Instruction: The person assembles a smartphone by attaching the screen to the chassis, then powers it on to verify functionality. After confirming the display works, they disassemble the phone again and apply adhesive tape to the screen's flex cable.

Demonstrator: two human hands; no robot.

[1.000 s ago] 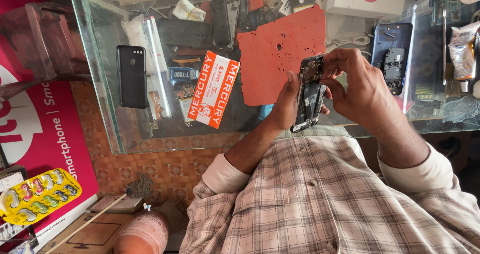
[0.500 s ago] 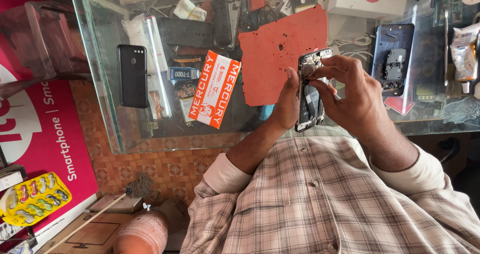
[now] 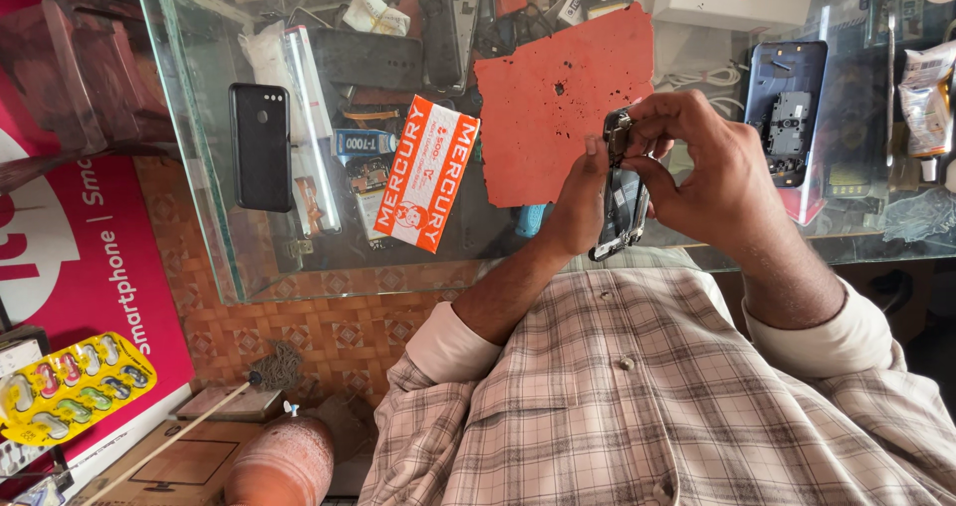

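Both hands are on the opened phone, held upright just above the glass worktop. Left hand grips its side, right hand pinches the top end. Red mat lies right behind, black phone well off left.

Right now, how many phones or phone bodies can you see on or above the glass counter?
3, perhaps more hidden in the clutter under the glass: an opened phone held by both hands above the counter, a black phone lying at the left, and an opened blue phone at the right.
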